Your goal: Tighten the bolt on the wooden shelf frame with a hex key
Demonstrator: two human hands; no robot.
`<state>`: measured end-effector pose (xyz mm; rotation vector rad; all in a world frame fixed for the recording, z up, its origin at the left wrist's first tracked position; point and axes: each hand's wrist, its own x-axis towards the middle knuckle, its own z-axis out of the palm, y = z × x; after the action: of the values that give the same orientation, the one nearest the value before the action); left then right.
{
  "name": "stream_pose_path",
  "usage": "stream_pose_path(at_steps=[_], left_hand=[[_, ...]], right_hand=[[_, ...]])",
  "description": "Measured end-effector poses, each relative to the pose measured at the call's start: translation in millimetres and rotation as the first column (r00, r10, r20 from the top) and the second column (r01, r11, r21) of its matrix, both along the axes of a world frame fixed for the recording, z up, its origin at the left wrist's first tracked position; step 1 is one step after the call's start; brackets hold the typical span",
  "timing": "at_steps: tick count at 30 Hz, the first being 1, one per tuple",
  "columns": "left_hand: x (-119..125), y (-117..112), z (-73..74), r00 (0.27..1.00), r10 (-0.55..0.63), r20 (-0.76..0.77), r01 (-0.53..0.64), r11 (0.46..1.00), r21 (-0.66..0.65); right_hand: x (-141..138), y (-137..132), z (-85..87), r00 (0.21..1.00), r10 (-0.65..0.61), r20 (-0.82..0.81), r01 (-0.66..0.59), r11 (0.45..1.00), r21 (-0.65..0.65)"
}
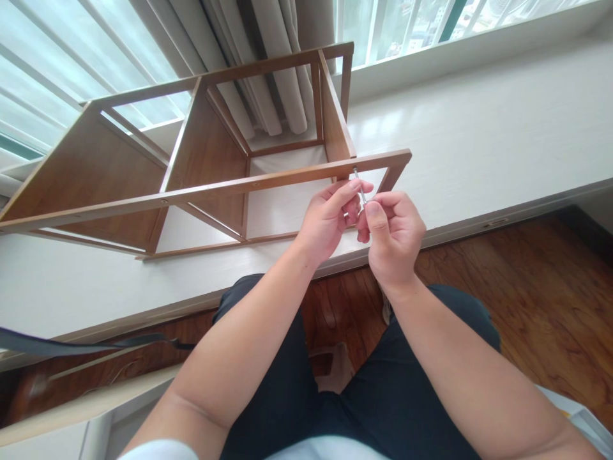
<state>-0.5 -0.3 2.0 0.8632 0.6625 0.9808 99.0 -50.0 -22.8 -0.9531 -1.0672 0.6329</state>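
Observation:
A brown wooden shelf frame [201, 191] lies on its side on the white window ledge [479, 140]. Both hands meet just below the frame's front rail near its right end. My left hand [330, 220] and my right hand [393, 236] are closed in a pinch around a thin metal tool [360, 188], perhaps a hex key. Its upper tip touches the rail where an upright panel joins it. Part of the tool is hidden between my fingers.
Grey curtains [268, 70] hang behind the frame in front of the windows. Dark wooden floor [527, 300] lies below the ledge. A dark strap [86, 348] runs across the lower left. My legs in dark trousers [364, 383] fill the bottom centre.

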Motion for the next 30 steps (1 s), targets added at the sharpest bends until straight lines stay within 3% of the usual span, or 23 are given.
stream_pose_path(at_steps=[8,12,18,30], left_hand=[[0.5,-0.2,0.3,1.0,-0.023,0.01,0.023,1.0,0.007],[-0.7,-0.3,0.8,0.998,-0.055,0.006,0.055,0.998,0.014],[-1.3,-0.8,2.7,0.999,-0.041,-0.008,0.041,0.999,-0.009],[-2.1,-0.8,1.7,0.999,-0.048,-0.017,0.048,0.999,-0.003]], right_hand=[[0.6,2.6,2.8,0.993,0.068,-0.101,-0.072,0.997,-0.034],[0.2,2.8,-0.5,0.961,0.181,-0.21,-0.199,0.978,-0.07],[-1.5,4.2,-2.3,0.853,0.333,-0.402,-0.399,0.912,-0.092],[-0.1,3.7,-1.4,0.871,0.33,-0.365,-0.389,0.916,-0.099]])
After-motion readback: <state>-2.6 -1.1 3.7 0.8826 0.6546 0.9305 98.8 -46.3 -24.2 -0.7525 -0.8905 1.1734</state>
